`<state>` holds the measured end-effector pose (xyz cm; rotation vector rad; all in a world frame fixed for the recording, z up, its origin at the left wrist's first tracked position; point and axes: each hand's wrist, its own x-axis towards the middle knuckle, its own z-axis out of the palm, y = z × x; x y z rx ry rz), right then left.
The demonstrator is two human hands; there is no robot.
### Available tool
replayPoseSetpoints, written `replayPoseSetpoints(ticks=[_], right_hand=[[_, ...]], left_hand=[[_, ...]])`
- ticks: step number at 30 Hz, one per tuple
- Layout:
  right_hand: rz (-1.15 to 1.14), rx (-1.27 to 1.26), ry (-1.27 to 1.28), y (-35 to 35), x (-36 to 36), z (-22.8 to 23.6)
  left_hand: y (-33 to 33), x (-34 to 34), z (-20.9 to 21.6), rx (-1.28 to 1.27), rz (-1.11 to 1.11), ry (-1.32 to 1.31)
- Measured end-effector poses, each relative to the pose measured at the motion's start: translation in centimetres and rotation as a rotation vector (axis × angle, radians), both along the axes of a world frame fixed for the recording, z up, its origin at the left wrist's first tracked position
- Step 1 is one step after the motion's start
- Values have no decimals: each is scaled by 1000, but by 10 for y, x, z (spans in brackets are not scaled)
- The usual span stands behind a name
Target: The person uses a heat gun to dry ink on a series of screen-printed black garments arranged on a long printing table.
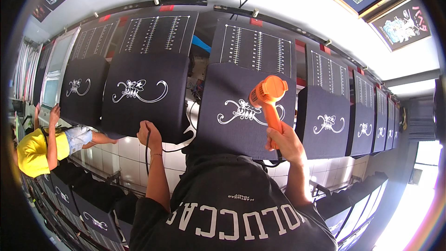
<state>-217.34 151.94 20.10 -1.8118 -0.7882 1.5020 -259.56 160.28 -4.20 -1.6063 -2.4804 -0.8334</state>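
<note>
1. Above the middle black cloth panel [232,142], we log the right hand [285,143], fingers clamped round the handle of an orange blower [269,90]
2. Blower's round head hangs over the right part of a white scroll-and-flower print [244,110]; whether it touches the cloth, we cannot tell
3. To the left, we find the left hand [149,132] at the lower edge of the neighbouring black panel [148,116], thumb and fingers together on a black cord [147,158], which droops beside the forearm
4. Beyond the middle panel's cloth, we note white ruled lines [257,49] on the board, then a dark rail [167,2] along the wall
5. Both ways along the row, we see more black panels [329,123] bearing the same motif
6. Far left, we record a person in yellow [35,153], hands near a pale-framed screen [58,65]
7. Behind us, light floor tiles [132,155] and a second row of panels [95,221]
</note>
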Motion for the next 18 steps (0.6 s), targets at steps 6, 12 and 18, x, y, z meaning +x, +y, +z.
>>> replayPoseSetpoints(ticks=[6,12,18], right_hand=[[-13,16,-47,-6,7,5],[-50,18,-16,-7,16,3],[-58,12,-9,-7,18,1]], left_hand=[[-1,-3,-3,-7,4,-18],[-2,-2,0,14,12,1],[-1,1,4,8,10,12]])
